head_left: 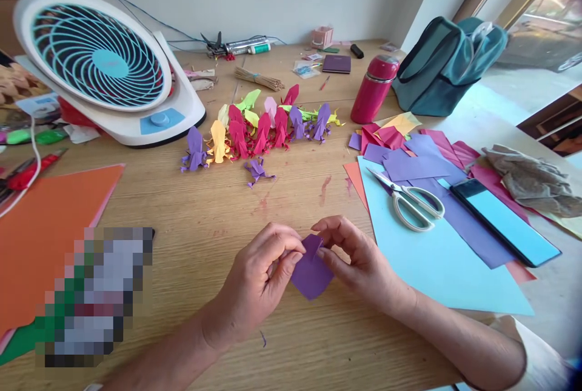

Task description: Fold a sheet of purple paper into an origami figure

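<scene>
A small folded sheet of purple paper point(313, 276) is held between both hands above the wooden table point(218, 197). My left hand point(261, 270) pinches its upper left edge between thumb and fingers. On the other side, my right hand point(357, 257) grips the upper right edge, where a narrow folded flap stands up. The lower part of the paper comes to a blunt point. Beyond the hands lies a purple folded paper figure point(257, 171) with thin legs. Behind it stands a cluster of similar figures, including a yellow one point(219, 143) and a red one point(262, 133).
A fan point(109, 63) stands at back left, with orange paper point(54, 227) before it. To the right, scissors point(411, 200) and a phone point(504, 221) lie on coloured sheets. A red bottle point(373, 91) and a teal bag point(436, 76) stand behind them.
</scene>
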Demonstrator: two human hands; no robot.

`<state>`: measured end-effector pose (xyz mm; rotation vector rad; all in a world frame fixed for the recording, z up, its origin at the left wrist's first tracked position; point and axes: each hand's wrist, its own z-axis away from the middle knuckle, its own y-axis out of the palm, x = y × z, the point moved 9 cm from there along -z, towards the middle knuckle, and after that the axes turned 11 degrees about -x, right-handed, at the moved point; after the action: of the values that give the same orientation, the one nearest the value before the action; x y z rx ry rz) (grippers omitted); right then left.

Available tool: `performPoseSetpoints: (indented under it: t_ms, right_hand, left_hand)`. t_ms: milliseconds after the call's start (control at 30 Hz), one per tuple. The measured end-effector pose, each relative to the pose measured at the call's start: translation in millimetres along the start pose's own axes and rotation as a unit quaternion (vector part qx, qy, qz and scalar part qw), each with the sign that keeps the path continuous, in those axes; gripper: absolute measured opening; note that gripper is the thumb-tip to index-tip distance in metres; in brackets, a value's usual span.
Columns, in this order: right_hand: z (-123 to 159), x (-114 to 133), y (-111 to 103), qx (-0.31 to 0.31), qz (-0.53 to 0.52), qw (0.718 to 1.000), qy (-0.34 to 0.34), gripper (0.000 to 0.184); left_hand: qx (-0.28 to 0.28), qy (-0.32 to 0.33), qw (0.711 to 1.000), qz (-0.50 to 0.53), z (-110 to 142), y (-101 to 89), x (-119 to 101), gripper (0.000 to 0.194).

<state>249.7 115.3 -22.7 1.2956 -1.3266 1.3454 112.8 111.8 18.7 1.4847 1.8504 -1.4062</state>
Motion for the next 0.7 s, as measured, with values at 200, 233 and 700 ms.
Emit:
performPoseSetpoints:
  t_ms: [200,233,700]
  right_hand:
    - [-1.1,-2.1,2.0,0.045,-0.040,0.998,0.016,0.012]
    - [-0.8,-4.0,3.4,0.052,-0.054,0.997,0.027,0.010]
    - [3.3,-12.4,18.2,0.108,0.036,0.991,0.063,0.020]
  left_hand:
    - [0.009,-0.037,0.998,0.041,-9.0,8.7,-0.1,0.020]
    - [0.019,-0.049,0.996,0.065,-8.0,12.6,1.5,0.020]
    - [-0.026,-0.185,0.975,0.119,2.5,13.5,31.2,0.009]
